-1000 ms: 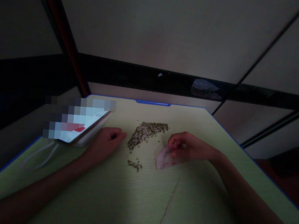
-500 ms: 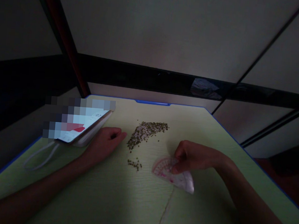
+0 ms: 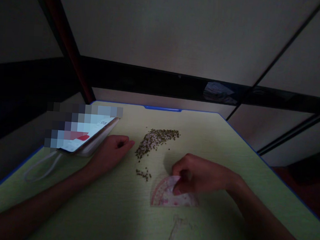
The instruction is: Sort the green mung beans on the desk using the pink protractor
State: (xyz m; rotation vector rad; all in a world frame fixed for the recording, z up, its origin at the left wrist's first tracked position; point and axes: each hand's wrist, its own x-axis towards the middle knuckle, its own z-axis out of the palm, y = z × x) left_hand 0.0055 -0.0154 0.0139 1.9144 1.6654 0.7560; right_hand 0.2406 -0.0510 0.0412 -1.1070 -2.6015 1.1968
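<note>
My right hand (image 3: 200, 176) pinches a clear half-round protractor (image 3: 161, 196) with pink markings between thumb and curled fingers, its straight edge towards me, at or just above the table. My left hand (image 3: 116, 148) rests on the tabletop in a loose fist, thumb along the side, with nothing visible in it. Between and beyond the hands lies a curved heap of small dark beans or seeds (image 3: 155, 140). Nearer to me is a little cluster of the same grains (image 3: 144, 175), just left of the protractor.
A lit phone (image 3: 93, 127) leans on a pale stand at the left, with a white loop strap (image 3: 40, 179) hanging from it. The pale table (image 3: 108, 212) has a blue edge. Thin marks (image 3: 178, 225) lie near its front. Cabinet panels (image 3: 166, 35) stand behind.
My right hand has moved slightly left and towards me, turning the protractor so its straight edge lies level in view. More of the marks in front show. My left hand has stayed put.
</note>
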